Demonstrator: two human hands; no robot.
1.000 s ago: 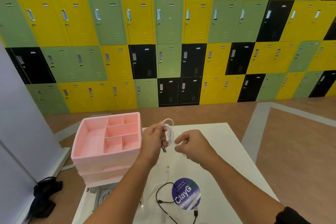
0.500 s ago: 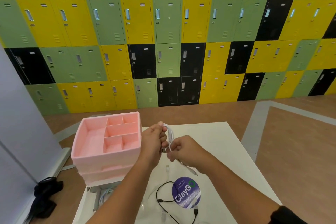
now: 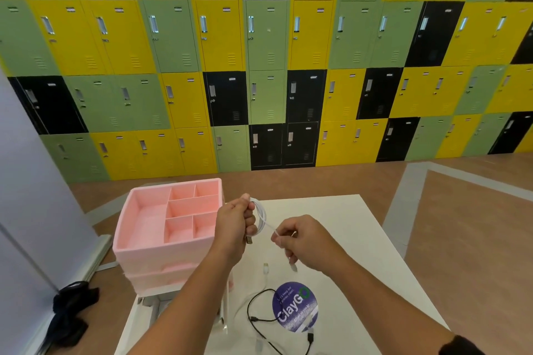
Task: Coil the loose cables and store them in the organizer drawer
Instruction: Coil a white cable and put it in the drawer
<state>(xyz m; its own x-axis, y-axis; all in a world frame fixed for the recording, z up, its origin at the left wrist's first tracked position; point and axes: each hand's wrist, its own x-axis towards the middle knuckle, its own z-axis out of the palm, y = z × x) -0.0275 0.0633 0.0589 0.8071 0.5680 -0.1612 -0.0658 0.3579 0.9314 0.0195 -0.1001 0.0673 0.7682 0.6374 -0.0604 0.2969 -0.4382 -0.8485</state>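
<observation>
L hand (image 3: pixel 234 225) is curled tight round the loops of the white cable (image 3: pixel 262 215), above the table (image 3: pixel 346 225), w/ the pink organizer (image 3: pixel 144 248) at its 9 o'clock. R hand (image 3: pixel 305 239), at 3 o'clock, pinches the free tail, plug dangling below. Cable looks light, limp, prob. springy: grip across the whole bundle, guide the tail near the plug. Black cable (image 3: pixel 250 304) lies loose at 6 o'clock.
</observation>
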